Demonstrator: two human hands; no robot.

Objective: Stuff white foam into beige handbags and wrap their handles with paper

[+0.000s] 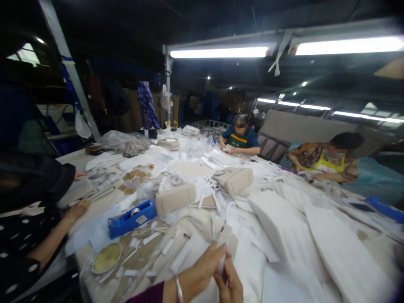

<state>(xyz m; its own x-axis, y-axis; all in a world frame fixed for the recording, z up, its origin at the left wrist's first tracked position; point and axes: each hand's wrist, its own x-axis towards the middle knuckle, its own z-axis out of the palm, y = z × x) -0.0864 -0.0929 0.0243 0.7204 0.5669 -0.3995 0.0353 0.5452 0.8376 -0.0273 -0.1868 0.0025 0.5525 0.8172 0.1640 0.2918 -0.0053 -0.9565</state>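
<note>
Two hands meet at the bottom edge of the view, at about six o'clock. Fingers of the left hand [205, 269] curl around a thin white strip [221, 264], pinching it, and a silver bangle [179, 289] circles that wrist. Fingers of the right hand [230, 286] close on the same strip from below, thumb pressing up against it. The strip stands nearly upright between the two hands, just above the work table [347, 261].

Out from the hands, at about ten o'clock, one blue tape dispenser [131, 218] lies on the table; it carries a small label, too blurred to read. At about nine o'clock sits one round shallow tin [107, 257] with yellowish contents. Loose white strips and tan cut pieces litter the surface around both. At about twelve o'clock two cream-coloured padded pouches rest among the scraps, one nearer [175, 198] and one farther [235, 180]. At about two o'clock, large white fabric panels [315, 235] overlap across the table.

Three other people sit at the table's edges. One, in dark polka-dot clothing [19, 244], is at nine o'clock with a hand flat on the table. One in a blue top [241, 139] is at twelve o'clock. One in a patterned top [322, 158] is at two o'clock. Two long fluorescent tubes glow overhead. No writing can be read anywhere.
</note>
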